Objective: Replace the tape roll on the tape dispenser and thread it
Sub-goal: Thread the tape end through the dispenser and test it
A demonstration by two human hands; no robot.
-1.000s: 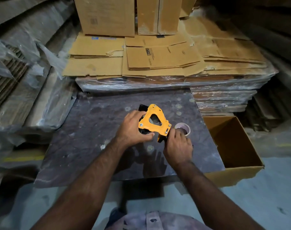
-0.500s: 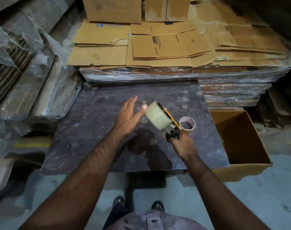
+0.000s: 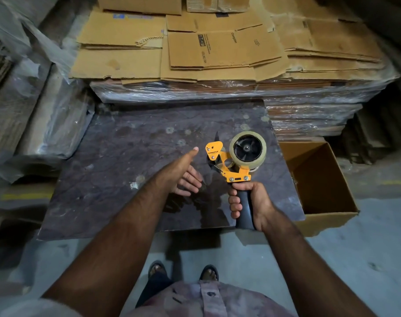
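An orange tape dispenser [image 3: 231, 167] with a black handle is held upright above the dark board [image 3: 126, 170]. My right hand [image 3: 247, 204] is closed around the handle. A clear tape roll [image 3: 256, 156] sits on the dispenser's black hub, side face toward me. My left hand [image 3: 183, 172] hovers open just left of the dispenser's front end, palm turned toward it, thumb up, touching nothing. The old tape core seen earlier is hidden behind the dispenser.
An open cardboard box [image 3: 318, 179] stands right of the board. Flattened cartons on a plastic-wrapped stack [image 3: 217, 53] lie behind it. Wrapped bundles [image 3: 35, 110] crowd the left. My feet [image 3: 183, 271] stand on the concrete floor below.
My right hand has turned the dispenser upright and shifted its grip lower on the handle. My left hand let go of the dispenser and now hovers open beside it.
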